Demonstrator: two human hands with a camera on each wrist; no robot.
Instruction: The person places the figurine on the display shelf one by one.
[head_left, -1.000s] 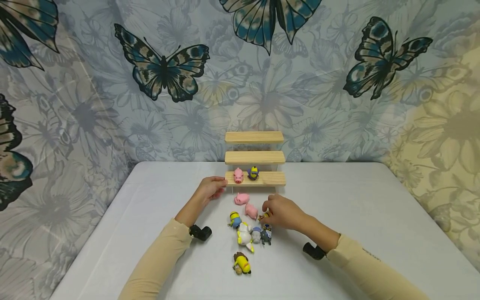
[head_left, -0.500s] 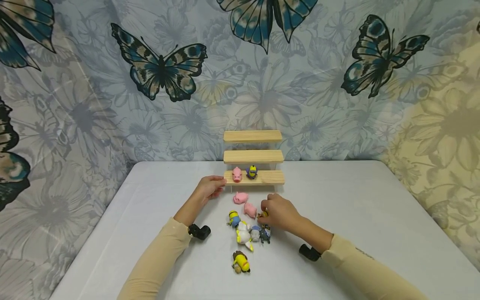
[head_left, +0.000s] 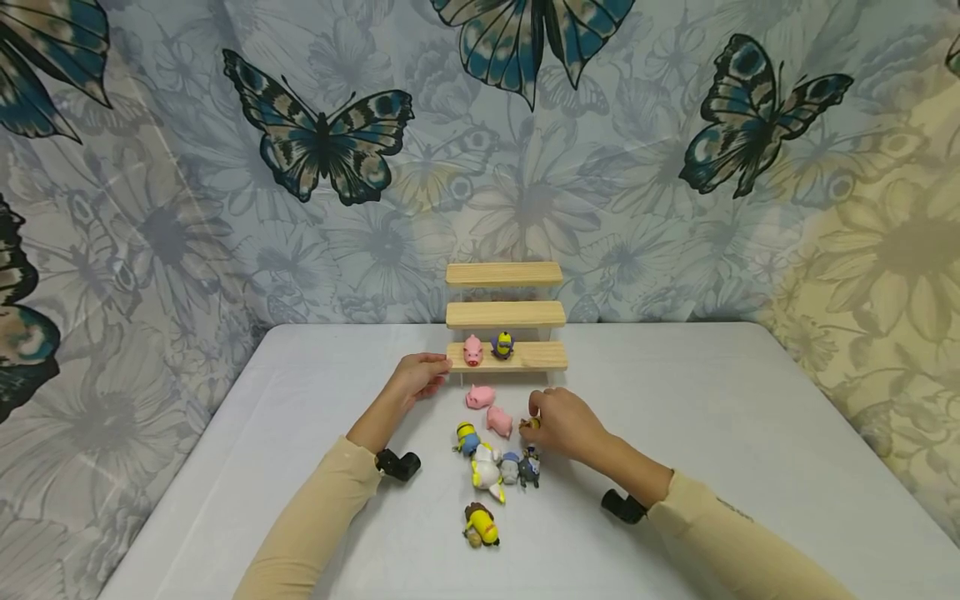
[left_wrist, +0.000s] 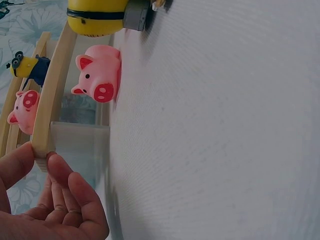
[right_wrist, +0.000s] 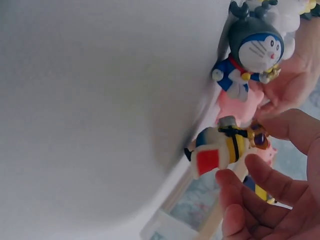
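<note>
While a small yellow-and-white figure (right_wrist: 220,149) sits pinched between the thumb and fingers of the right hand (head_left: 567,425), near two pink pigs (head_left: 498,421) on the white table (head_left: 720,433), the left hand (head_left: 415,379) grips the left end of the lowest wooden shelf (head_left: 542,356). On that shelf stand a third pig (head_left: 472,351) and a dark-clad yellow toy (head_left: 502,346).
</note>
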